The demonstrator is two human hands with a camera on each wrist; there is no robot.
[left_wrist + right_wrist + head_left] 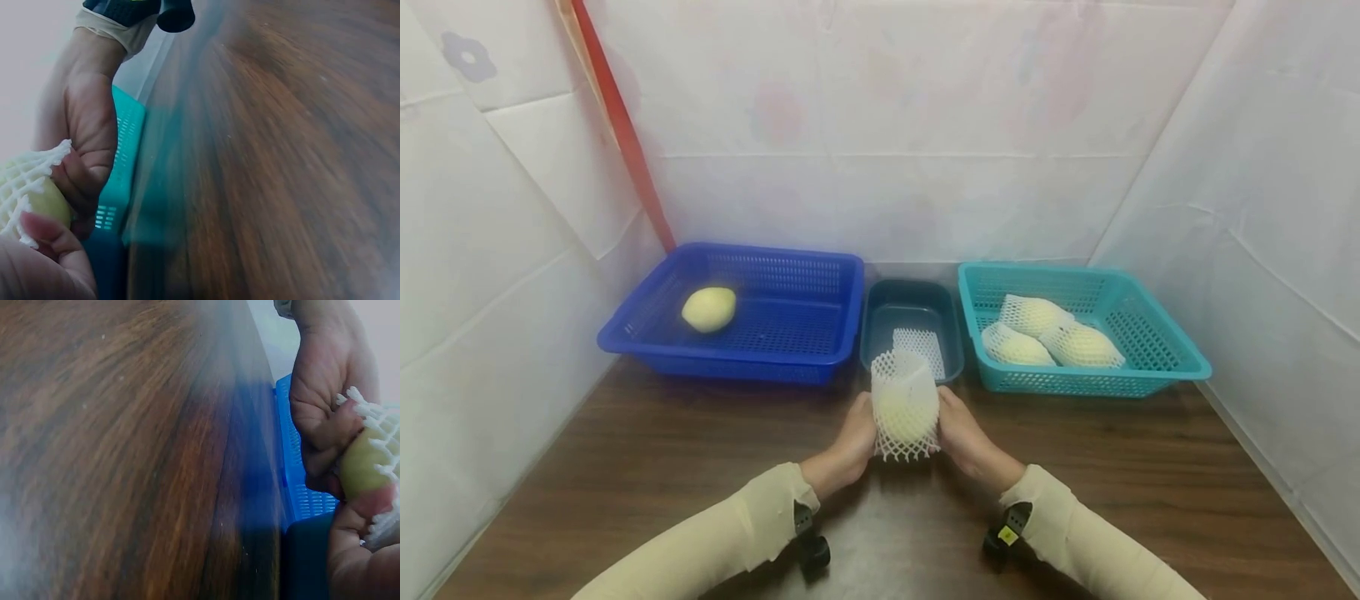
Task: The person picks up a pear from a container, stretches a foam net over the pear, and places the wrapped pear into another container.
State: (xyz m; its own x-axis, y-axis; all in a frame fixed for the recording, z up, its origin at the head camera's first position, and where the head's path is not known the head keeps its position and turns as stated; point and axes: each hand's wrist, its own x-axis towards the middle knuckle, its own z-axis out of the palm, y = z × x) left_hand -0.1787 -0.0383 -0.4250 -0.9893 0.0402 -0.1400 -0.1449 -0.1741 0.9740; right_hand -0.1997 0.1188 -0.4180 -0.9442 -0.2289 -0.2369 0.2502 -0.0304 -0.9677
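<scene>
A pale yellow fruit (906, 417) sits inside a white foam net sleeve (891, 369), held up over the table's middle between both hands. My left hand (852, 437) grips it from the left, while my right hand (962, 435) grips it from the right. In the left wrist view, the thumb and fingers pinch the net's edge, with bare yellow skin (51, 205) showing between the hands. The right wrist view has the net's open end (369, 415) drawn around the fruit (362, 465) by the fingers. The sleeve's upper part stands loose beyond the fruit.
A blue basket (737, 357) at left holds one bare yellow fruit (709, 309). Behind the hands, a small dark teal bin (910, 300) contains flat foam nets (925, 346). At right, a turquoise basket (1157, 333) holds three netted fruits (1082, 346). White sheeting surrounds the wooden table (700, 450).
</scene>
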